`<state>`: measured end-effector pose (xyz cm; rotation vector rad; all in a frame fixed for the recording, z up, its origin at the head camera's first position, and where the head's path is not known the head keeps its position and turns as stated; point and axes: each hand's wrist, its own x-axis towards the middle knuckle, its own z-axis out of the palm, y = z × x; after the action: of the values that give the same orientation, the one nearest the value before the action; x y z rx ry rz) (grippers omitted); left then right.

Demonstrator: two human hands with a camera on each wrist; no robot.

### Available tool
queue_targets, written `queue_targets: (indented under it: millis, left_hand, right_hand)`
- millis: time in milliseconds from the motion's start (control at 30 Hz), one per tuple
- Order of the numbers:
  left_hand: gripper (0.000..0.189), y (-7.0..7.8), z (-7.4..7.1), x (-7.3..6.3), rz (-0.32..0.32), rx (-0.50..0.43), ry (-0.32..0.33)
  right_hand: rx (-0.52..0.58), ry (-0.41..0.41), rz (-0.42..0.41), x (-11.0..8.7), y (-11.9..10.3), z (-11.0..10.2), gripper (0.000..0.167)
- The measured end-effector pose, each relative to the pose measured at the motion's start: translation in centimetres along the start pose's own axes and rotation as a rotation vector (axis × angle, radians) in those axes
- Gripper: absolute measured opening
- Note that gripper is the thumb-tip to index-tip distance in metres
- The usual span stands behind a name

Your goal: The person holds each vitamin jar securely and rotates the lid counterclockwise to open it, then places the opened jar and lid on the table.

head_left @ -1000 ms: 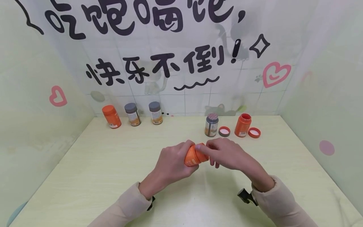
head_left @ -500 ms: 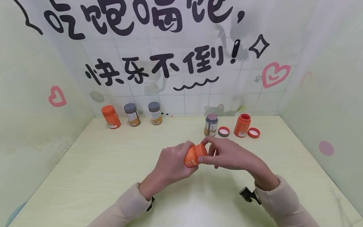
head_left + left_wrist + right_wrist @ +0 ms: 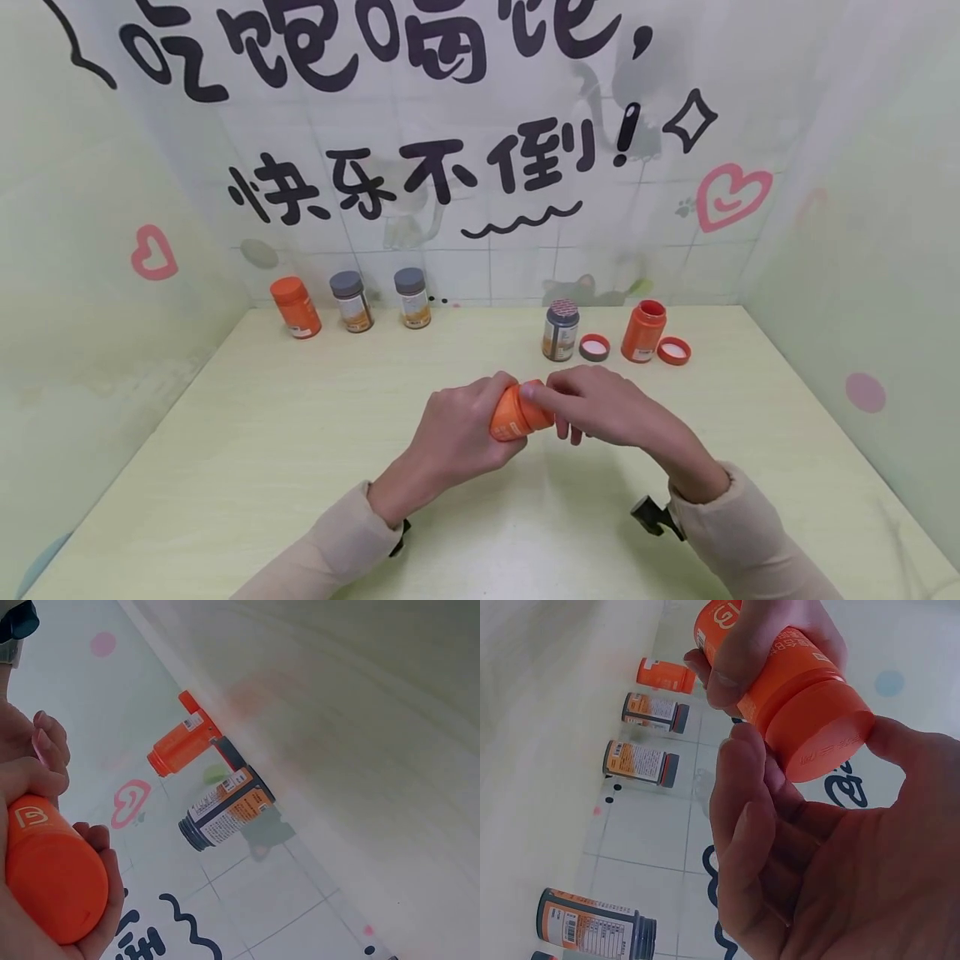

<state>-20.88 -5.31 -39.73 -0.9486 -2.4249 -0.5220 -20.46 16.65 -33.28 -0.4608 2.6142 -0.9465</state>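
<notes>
An orange bottle (image 3: 508,417) is held tilted above the table, its cap end toward the right. My left hand (image 3: 459,429) grips the bottle's body, fingers wrapped round it; the left wrist view shows its round orange base (image 3: 60,889). My right hand (image 3: 611,407) pinches the orange cap (image 3: 821,731) between thumb and fingers. In the right wrist view the thumb touches one side of the cap and the fingertips the other, with the palm apart from it. The cap sits on the bottle, and whatever is inside is hidden.
At the back left stand a capped orange bottle (image 3: 296,308) and two grey-capped bottles, one (image 3: 351,302) beside the other (image 3: 412,298). At the back right, an uncapped dark bottle (image 3: 560,332) and an uncapped orange bottle (image 3: 642,332) stand beside loose caps, one grey-sided (image 3: 594,347), one red (image 3: 673,351).
My right thumb moved down the cap, then back up to its upper side, as the right hand turned back and forth. The left hand and the bottle have stayed nearly still.
</notes>
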Motion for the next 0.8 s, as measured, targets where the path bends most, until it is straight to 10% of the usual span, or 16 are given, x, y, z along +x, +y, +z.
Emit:
queue_targets:
  millis: [800]
  left_hand:
    - [0.048, 0.10, -0.24, -0.25, -0.003, 0.007, -0.010]
  right_hand:
    - [0.038, 0.029, 0.023, -0.41, -0.11, 0.25, 0.055]
